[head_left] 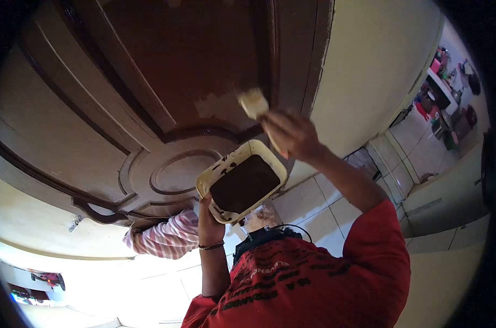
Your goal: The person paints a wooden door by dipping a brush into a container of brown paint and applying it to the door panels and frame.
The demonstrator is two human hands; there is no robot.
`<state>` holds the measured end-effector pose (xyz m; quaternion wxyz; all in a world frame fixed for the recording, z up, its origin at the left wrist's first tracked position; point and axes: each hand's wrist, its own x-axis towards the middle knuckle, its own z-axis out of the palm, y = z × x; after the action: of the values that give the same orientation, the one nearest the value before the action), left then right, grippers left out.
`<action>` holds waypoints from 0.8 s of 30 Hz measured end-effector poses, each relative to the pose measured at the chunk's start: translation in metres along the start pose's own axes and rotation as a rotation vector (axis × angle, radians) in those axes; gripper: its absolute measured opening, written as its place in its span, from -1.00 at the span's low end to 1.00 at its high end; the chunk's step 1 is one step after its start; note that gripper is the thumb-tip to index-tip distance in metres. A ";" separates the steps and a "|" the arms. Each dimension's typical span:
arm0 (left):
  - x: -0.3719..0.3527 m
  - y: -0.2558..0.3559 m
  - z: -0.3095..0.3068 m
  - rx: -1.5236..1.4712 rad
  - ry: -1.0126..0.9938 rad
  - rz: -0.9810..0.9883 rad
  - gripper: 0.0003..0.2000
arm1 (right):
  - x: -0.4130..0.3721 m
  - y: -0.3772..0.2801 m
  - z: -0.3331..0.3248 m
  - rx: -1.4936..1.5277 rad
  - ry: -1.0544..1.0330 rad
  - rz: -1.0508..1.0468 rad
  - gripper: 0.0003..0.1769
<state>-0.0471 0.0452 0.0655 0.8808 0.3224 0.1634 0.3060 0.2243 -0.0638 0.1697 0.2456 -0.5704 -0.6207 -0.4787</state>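
My left hand [208, 223] grips the near left corner of a cream plastic tub [281, 162]. Dark brown paint [244, 185] fills much of it, with smears along the inner walls. In my right hand [293, 135], fingers closed round the handle, is a paintbrush [253, 103] with pale bristles, slightly blurred. The brush is raised past the tub's far edge, in front of a carved wooden door [193, 71]. Dark, shiny brown covers the door's large middle panel, except for a lighter patch [218, 105] near its lower end; the outer parts look duller.
A striped pink and white cloth [169, 236] hangs at the door's lower edge, left of my forearm. Cream wall [362, 71] borders the door on the right. White floor tiles [305, 203] lie below, and a doorway at right shows household items [447, 117].
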 end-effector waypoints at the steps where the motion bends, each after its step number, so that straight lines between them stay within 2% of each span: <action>1: -0.003 -0.001 -0.005 0.011 -0.010 0.001 -0.49 | -0.016 -0.008 -0.002 0.005 -0.003 0.005 -0.59; 3: -0.008 0.001 0.000 0.012 0.008 -0.002 -0.50 | -0.037 -0.024 -0.010 0.096 -0.244 0.024 -0.64; 4: -0.009 0.003 0.002 0.008 0.013 0.007 -0.51 | -0.038 -0.025 -0.010 0.098 -0.241 0.035 -0.64; 6: -0.010 0.001 -0.009 0.037 0.012 0.003 -0.52 | -0.033 -0.023 -0.016 0.155 -0.158 0.067 -0.49; 7: -0.009 0.000 -0.012 0.055 0.007 0.007 -0.54 | -0.026 -0.019 -0.018 0.154 -0.156 0.079 -0.49; 9: -0.011 0.003 -0.009 0.038 0.010 -0.021 -0.55 | -0.009 -0.008 -0.017 0.097 0.075 0.117 -0.53; 10: -0.012 0.004 -0.008 0.008 0.015 -0.041 -0.56 | 0.000 -0.004 -0.015 0.097 0.074 0.127 -0.53; 12: -0.016 0.005 -0.004 -0.001 0.004 -0.049 -0.56 | 0.013 0.005 -0.008 0.074 0.276 0.126 -0.58; 13: -0.018 0.005 -0.004 -0.013 -0.012 -0.050 -0.57 | 0.010 0.006 -0.003 0.074 0.276 0.137 -0.58; 14: -0.020 0.004 -0.007 -0.004 -0.009 -0.056 -0.57 | 0.002 0.007 0.004 0.072 0.196 0.145 -0.59; 16: -0.022 0.000 -0.016 0.331 -0.030 0.093 -0.51 | -0.018 -0.002 0.013 0.071 0.055 0.160 -0.57; 17: -0.024 0.002 -0.014 0.345 -0.034 0.088 -0.51 | -0.038 -0.008 0.019 0.068 0.061 0.174 -0.57; 19: -0.025 0.006 -0.011 -0.005 0.108 -0.073 -0.44 | -0.081 -0.020 0.028 0.071 -0.134 0.152 -0.53; 20: -0.024 0.004 -0.022 0.002 0.120 -0.080 -0.39 | -0.094 -0.025 0.024 0.069 -0.133 0.163 -0.53; 22: -0.025 0.007 -0.021 0.012 0.130 -0.085 -0.39 | -0.106 -0.033 0.013 0.161 -0.356 0.143 -0.50; 23: -0.025 0.008 -0.021 0.016 0.142 -0.086 -0.39 | -0.108 -0.033 0.013 0.159 -0.354 0.154 -0.50; 24: -0.025 0.009 -0.019 0.026 0.137 -0.094 -0.39 | -0.095 -0.030 0.009 0.160 -0.266 0.146 -0.54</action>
<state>-0.0791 0.0438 0.0598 0.8765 0.3042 0.2423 0.2837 0.2200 -0.0979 0.0757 0.2402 -0.6509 -0.6407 -0.3289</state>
